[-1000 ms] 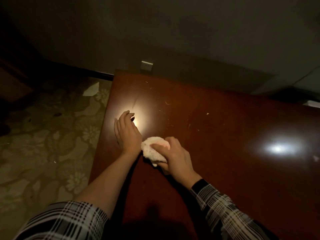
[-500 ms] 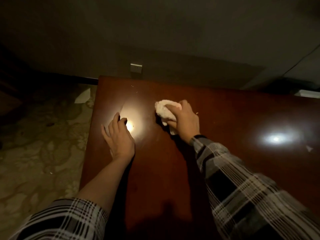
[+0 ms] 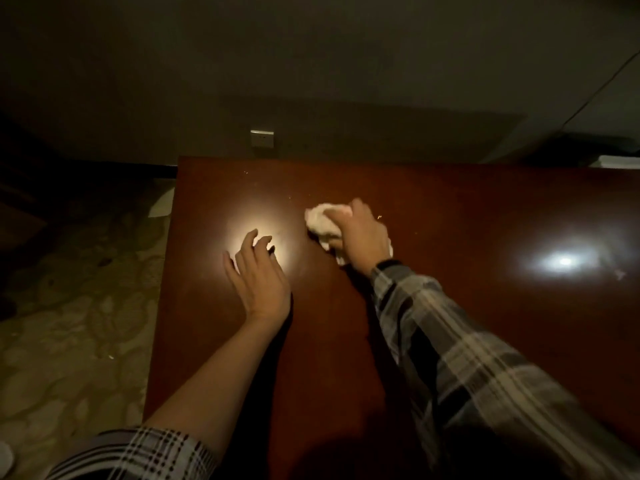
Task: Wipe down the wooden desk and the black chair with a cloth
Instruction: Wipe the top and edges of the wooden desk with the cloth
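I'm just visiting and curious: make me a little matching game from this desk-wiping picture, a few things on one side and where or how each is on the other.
Things:
1. cloth
2. left hand
3. wall socket
4. paper scrap

States:
A. lies on the floor left of the desk
B. flat on the desk, fingers spread
C. bunched in the right hand
D. on the wall behind the desk

Pairs: 1-C, 2-B, 3-D, 4-A

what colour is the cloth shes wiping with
White or off-white cloth, bunched in the right hand; seen in the head view.
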